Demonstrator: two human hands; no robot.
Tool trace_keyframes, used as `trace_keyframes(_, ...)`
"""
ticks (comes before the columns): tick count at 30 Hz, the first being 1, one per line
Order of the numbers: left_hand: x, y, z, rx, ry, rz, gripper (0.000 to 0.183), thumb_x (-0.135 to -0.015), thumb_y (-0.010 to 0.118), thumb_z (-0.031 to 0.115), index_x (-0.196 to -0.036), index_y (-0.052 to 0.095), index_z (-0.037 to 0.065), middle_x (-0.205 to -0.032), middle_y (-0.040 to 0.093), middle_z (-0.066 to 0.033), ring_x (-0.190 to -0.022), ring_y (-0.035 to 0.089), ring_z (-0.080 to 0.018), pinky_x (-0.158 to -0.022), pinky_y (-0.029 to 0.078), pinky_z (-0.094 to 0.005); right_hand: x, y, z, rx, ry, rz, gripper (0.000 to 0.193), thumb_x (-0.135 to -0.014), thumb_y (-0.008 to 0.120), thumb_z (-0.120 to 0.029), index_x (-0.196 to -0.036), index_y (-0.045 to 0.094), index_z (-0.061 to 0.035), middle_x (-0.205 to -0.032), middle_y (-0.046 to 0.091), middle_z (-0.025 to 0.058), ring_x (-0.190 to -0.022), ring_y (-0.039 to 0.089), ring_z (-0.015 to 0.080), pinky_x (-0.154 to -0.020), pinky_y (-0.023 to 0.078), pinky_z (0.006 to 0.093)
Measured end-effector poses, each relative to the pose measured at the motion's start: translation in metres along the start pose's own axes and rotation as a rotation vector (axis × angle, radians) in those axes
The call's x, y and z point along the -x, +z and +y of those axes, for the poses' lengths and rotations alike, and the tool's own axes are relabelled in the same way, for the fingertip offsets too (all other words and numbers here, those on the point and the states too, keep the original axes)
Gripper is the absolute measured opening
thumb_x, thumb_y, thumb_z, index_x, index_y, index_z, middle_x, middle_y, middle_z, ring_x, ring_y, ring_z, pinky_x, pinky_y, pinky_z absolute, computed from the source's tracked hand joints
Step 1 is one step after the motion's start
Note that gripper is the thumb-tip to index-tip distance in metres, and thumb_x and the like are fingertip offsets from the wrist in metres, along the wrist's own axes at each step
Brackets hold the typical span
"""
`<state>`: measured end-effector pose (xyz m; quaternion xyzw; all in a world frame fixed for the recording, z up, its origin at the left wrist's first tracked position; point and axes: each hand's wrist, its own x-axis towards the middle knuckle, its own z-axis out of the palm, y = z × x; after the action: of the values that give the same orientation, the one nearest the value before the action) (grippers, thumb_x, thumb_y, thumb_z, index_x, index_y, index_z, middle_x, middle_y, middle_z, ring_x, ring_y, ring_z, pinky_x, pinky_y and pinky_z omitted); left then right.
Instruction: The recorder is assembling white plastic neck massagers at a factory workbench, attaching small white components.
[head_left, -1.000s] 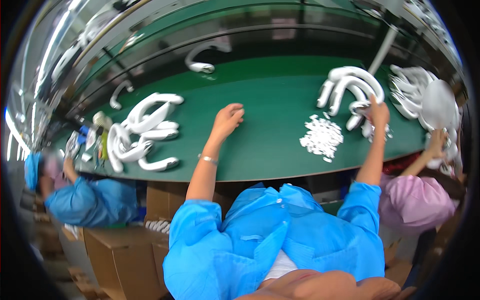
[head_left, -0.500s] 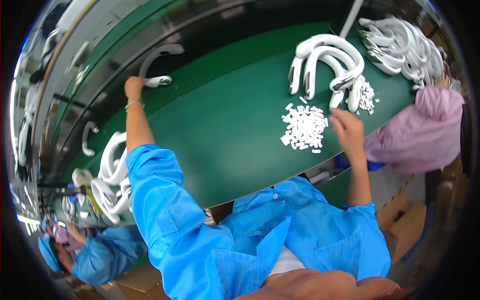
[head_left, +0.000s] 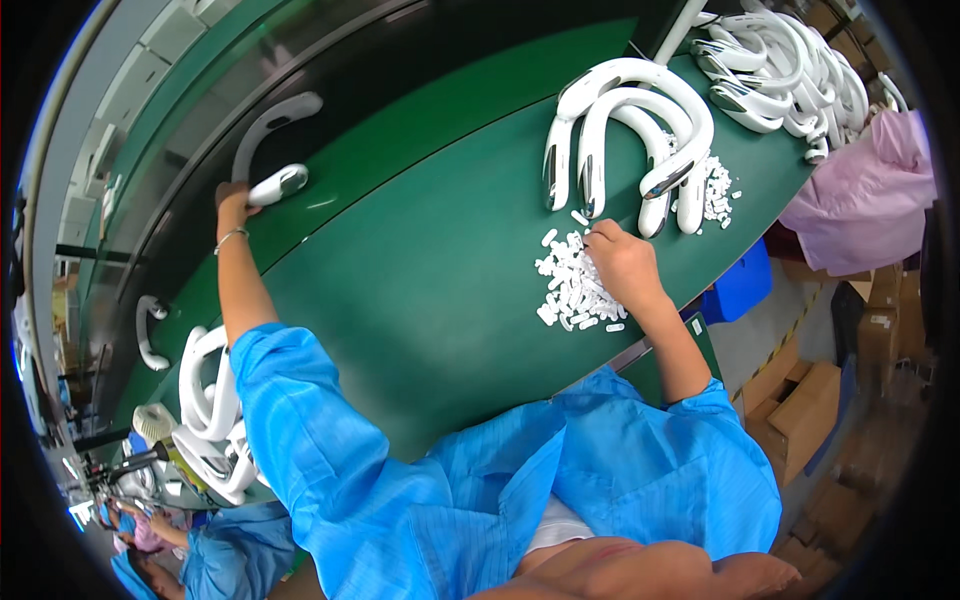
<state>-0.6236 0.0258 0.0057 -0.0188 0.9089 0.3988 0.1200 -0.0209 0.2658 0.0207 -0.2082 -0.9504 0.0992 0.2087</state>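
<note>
My left hand (head_left: 234, 197), stretched out to the far left, closes on a white U-shaped neckband (head_left: 262, 135) that looks like a neck fan; its blunt end with a glossy panel points right, and my fingers are mostly hidden. At the right, my right hand (head_left: 622, 262) is over the pile of small white oblong parts (head_left: 575, 290). Its fingers are drawn together at the pile's upper edge, and whatever is between the fingertips is hidden. Just beyond it, several white neckbands (head_left: 628, 100) lie overlapping on the green table (head_left: 430, 270).
Another heap of neckbands (head_left: 790, 75) stands at the far right, beside a person in a pink sleeve (head_left: 865, 195). More white parts (head_left: 718, 190) lie by the near stack. White neckbands (head_left: 205, 390) rest at the left, near a blue-clad person (head_left: 235, 555). A blue bin (head_left: 740, 282) and cardboard boxes (head_left: 800, 420) are below right.
My right hand has moved left from the near ends of the stacked neckbands onto the small white parts. My left hand and its neckband have shifted left and slightly down; the whole view has turned.
</note>
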Motion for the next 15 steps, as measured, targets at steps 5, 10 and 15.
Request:
trace_keyframes(5, 0.112, 0.041, 0.000, 0.575, 0.124, -0.262, 0.027, -0.076, 0.065, 0.010, -0.097, 0.062, -0.007, -0.089, 0.064, -0.0157, -0.076, 0.066, -0.0266, -0.060, 0.059, -0.0384, 0.001, 0.003, 0.007, -0.232, -0.015, 0.072, 0.019, -0.073, 0.062, 0.000, -0.091, 0.062, -0.0039, -0.080, 0.059, 0.0096, -0.067, 0.061, 0.0247, -0.057, 0.049, 0.0336)
trace_keyframes(10, 0.255, 0.083, 0.019, 0.779, 0.213, -0.657, 0.026, -0.085, 0.058, 0.011, -0.105, 0.053, -0.004, -0.089, 0.064, -0.0120, -0.073, 0.063, -0.0192, -0.062, 0.054, -0.0324, 0.011, -0.023, -0.009, -0.893, 0.419, -0.006, 0.022, -0.081, 0.056, 0.005, -0.101, 0.063, 0.0014, -0.087, 0.059, 0.0076, -0.074, 0.064, 0.0160, -0.058, 0.052, 0.0249)
trace_keyframes(15, 0.370, 0.101, 0.022, 0.884, 0.225, -0.813, 0.019, -0.091, 0.050, 0.009, -0.107, 0.053, -0.001, -0.091, 0.062, -0.0099, -0.071, 0.062, -0.0171, -0.061, 0.054, -0.0312, 0.005, -0.033, -0.033, -1.360, 0.280, -0.010, 0.021, -0.085, 0.053, 0.004, -0.103, 0.062, 0.0067, -0.097, 0.056, 0.0090, -0.078, 0.064, 0.0165, -0.065, 0.054, 0.0241)
